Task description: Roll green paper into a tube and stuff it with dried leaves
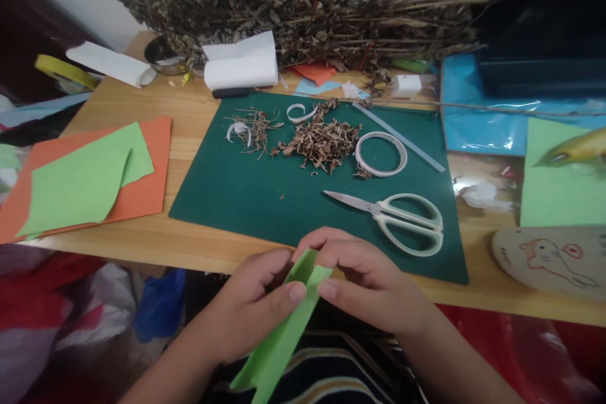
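A strip of green paper [284, 341], bent lengthwise into a trough, is held between both hands in front of the table edge. My left hand [258, 303] is closed on its left side, the thumb lying along the near face. At the upper end, my right hand [362, 278] pinches the paper between thumb and fingers. Just beyond the hands, scissors [379, 209] with pale handles lie partly spread on a green cutting mat [237, 196]. Behind them sit a heap of dried leaves [324, 142], a roll of tape [381, 154] and a pile of thin stems [260, 126].
Orange paper [161, 164] with green sheets [80, 186] lies at left. A white paper roll [241, 69] and bundles of dried plants [307, 12] line the back. On the right are a blue packet [487, 132] and a rounded object with a cat drawing [549, 262].
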`<state>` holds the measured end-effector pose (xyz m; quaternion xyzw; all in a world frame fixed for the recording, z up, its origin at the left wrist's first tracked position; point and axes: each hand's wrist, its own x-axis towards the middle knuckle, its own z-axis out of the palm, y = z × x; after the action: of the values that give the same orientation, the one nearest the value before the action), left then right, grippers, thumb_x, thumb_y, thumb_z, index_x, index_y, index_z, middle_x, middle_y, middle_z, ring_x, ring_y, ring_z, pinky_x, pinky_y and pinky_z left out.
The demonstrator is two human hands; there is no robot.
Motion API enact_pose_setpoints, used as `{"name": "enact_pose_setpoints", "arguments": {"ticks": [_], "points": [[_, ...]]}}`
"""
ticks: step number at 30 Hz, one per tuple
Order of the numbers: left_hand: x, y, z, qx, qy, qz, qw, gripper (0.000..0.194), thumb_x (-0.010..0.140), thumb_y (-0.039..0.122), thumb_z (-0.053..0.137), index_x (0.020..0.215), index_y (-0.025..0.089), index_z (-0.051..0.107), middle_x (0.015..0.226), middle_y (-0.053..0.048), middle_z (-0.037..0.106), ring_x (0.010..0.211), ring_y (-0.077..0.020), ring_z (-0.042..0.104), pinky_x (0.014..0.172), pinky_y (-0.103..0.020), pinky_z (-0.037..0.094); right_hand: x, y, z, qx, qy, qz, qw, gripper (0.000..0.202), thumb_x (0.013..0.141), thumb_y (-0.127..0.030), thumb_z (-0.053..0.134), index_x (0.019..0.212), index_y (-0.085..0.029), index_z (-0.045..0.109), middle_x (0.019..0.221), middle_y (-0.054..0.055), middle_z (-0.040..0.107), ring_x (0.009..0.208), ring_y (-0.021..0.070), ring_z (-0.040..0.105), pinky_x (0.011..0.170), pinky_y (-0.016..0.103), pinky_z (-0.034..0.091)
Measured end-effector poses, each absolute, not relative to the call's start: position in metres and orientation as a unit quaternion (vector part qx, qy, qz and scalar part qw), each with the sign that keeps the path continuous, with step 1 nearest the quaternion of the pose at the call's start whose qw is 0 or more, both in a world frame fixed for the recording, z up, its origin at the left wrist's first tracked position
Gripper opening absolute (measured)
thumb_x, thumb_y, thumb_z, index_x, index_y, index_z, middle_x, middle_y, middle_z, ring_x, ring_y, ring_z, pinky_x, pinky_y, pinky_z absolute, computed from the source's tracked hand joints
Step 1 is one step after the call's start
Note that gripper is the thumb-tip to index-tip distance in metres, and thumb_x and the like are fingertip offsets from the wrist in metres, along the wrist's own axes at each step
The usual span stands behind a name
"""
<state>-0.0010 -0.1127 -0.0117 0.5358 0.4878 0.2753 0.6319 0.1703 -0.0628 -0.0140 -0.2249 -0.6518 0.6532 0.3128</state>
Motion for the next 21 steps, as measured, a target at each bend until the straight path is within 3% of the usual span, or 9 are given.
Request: {"name": "enact_pose_setpoints", "arguments": {"ticks": [3, 12, 15, 21], "points": [[0.002, -0.114, -0.016, 0.503, 0.485, 0.290, 0.654, 0.028, 0.081, 0.040, 0.042, 0.069, 0.014, 0.045, 0.060, 0.002, 0.044, 0.053, -0.0079, 0.038, 0.047, -0.019, 0.031, 0.170, -0.062, -0.014, -0.223, -0.659, 0.647, 0.312, 0.007, 0.075, -0.014, 0.050, 0.069, -0.014, 0.052, 0.088, 0.006, 0.050, 0.081, 0.0101, 0.051, 0.074, 0.024, 0.043], [0.010, -0.116, -0.004, 0.607, 0.537, 0.277, 0.515, 0.019, 0.079, 0.024, 0.037, 0.068, 0.015, 0.048, 0.058, 0.002, 0.047, 0.052, -0.0090, 0.042, 0.049, -0.020, 0.037, 0.174, -0.061, -0.012, -0.222, -0.714, 0.597, 0.292, 0.002, 0.076, -0.017, 0.053, 0.077, -0.016, 0.052, 0.099, 0.007, 0.049, 0.094, 0.0129, 0.049, 0.082, 0.028, 0.041], [0.011, -0.116, -0.001, 0.628, 0.551, 0.258, 0.485, 0.016, 0.078, 0.023, 0.037, 0.070, 0.016, 0.048, 0.060, 0.002, 0.050, 0.054, -0.0097, 0.045, 0.050, -0.020, 0.039, 0.177, -0.061, -0.014, -0.228, -0.722, 0.573, 0.314, 0.015, 0.074, -0.024, 0.060, 0.082, -0.017, 0.050, 0.104, 0.006, 0.047, 0.093, 0.0124, 0.048, 0.082, 0.027, 0.040], [0.012, -0.119, 0.002, 0.654, 0.535, 0.248, 0.473, 0.016, 0.080, 0.020, 0.033, 0.071, 0.017, 0.046, 0.062, 0.001, 0.051, 0.056, -0.0097, 0.046, 0.051, -0.020, 0.040, 0.174, -0.063, -0.018, -0.223, -0.730, 0.533, 0.365, 0.025, 0.069, -0.036, 0.064, 0.075, -0.020, 0.046, 0.101, 0.002, 0.048, 0.086, 0.0098, 0.049, 0.076, 0.024, 0.042]]}}
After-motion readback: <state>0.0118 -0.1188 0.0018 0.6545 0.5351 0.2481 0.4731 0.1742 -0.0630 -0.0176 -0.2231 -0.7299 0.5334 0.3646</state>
